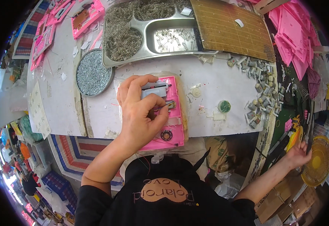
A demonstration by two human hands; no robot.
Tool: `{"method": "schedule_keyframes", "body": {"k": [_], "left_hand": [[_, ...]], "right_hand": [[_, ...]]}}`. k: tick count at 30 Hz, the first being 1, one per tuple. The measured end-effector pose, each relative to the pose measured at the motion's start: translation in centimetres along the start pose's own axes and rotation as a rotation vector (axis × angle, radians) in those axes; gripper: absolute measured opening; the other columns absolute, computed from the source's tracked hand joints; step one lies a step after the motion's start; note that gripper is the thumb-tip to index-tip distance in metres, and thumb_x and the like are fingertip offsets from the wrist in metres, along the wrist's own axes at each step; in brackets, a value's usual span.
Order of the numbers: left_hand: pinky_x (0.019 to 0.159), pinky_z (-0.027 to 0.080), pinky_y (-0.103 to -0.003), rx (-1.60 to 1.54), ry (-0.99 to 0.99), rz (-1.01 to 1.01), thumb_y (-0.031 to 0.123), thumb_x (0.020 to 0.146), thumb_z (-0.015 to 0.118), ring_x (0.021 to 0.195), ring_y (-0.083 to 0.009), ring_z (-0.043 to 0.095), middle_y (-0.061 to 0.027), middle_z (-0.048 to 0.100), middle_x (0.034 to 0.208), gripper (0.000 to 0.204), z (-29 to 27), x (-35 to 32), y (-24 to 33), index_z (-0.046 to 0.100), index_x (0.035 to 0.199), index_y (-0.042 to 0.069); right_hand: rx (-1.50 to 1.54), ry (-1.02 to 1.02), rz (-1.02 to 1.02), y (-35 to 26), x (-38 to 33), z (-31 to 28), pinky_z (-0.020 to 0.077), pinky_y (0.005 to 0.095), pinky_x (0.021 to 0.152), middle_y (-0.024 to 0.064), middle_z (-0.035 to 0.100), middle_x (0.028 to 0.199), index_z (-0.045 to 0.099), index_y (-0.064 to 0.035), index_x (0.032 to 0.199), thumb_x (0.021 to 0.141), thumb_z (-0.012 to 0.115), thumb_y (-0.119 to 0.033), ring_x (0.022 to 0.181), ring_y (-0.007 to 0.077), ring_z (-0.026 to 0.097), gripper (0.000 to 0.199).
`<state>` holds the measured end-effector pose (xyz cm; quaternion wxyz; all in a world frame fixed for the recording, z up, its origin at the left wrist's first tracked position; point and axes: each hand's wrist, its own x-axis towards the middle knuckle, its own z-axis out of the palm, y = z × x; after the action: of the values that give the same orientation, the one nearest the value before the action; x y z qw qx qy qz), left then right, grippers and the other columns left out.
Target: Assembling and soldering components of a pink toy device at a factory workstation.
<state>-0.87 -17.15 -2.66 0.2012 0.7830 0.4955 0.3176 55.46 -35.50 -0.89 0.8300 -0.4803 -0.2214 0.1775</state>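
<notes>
Head view, looking down on a white table (224,81). At centre, the left hand (142,113) rests on a pink plastic case (172,113) lying flat at the near table edge; thumb and forefinger are pinched narrowly on a small metal part (169,104) inside the case, though the palm hides much of the case's left half and what exactly is gripped is hard to make out. A grey block (153,90) sits in the case at 12 o'clock from the knuckles. At 4 o'clock, well apart and below table level, the right hand (298,152) is spread open, holding nothing, near a yellow fan (318,160) partly cut off by the dark rim. At 10 o'clock lies a round tin of screws (93,73); at 12 o'clock, a steel tray of springs (142,30), its top cropped. At 2 o'clock, small grey motors (260,90) lie heaped, and stacked pink panels (290,35) blur toward the edge.
</notes>
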Motion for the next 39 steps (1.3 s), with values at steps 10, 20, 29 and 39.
{"method": "schedule_keyframes", "body": {"k": [10, 20, 29, 39], "left_hand": [[0.1, 0.034, -0.049, 0.028, -0.038, -0.009, 0.004, 0.065, 0.075, 0.118, -0.0371, 0.048, -0.0124, 0.057, 0.122, 0.014, -0.1, 0.2, 0.1, 0.064, 0.074, 0.007], [0.098, 0.031, -0.05, 0.001, -0.011, -0.008, 0.008, 0.065, 0.076, 0.114, -0.0364, 0.05, -0.0109, 0.059, 0.121, 0.014, 0.2, 0.0, -0.4, 0.064, 0.073, 0.01], [0.097, 0.032, -0.05, 0.018, -0.008, 0.003, 0.008, 0.065, 0.075, 0.113, -0.0355, 0.05, -0.0105, 0.06, 0.12, 0.014, 0.3, 0.1, -0.4, 0.064, 0.072, 0.009], [0.1, 0.033, -0.047, 0.036, -0.04, 0.007, 0.004, 0.065, 0.074, 0.115, -0.0363, 0.049, -0.012, 0.058, 0.122, 0.015, 0.0, 0.0, -0.3, 0.063, 0.075, 0.008]], "right_hand": [[-0.37, -0.835, 0.109, 8.5, -20.0, 21.9, 0.0361, 0.0227, 0.055, 0.0057, 0.057, 0.076, 0.058, -0.0012, 0.101, 0.083, 0.076, -0.005, 0.063, 0.0097, 0.048, 0.026], [-0.35, -1.037, 0.06, 10.0, -22.5, 24.9, 0.0314, 0.0234, 0.048, 0.0026, 0.054, 0.066, 0.06, -0.0019, 0.102, 0.082, 0.079, -0.004, 0.053, 0.0083, 0.045, 0.028], [-0.362, -1.066, 0.021, 10.4, -22.5, 25.0, 0.0329, 0.0242, 0.046, 0.0039, 0.056, 0.066, 0.06, -0.0008, 0.101, 0.082, 0.079, -0.005, 0.052, 0.0095, 0.047, 0.027], [-0.341, -1.074, -0.033, 10.5, -22.4, 24.6, 0.0328, 0.0247, 0.045, 0.0039, 0.056, 0.065, 0.06, -0.0004, 0.102, 0.081, 0.079, -0.004, 0.051, 0.011, 0.048, 0.028]]}}
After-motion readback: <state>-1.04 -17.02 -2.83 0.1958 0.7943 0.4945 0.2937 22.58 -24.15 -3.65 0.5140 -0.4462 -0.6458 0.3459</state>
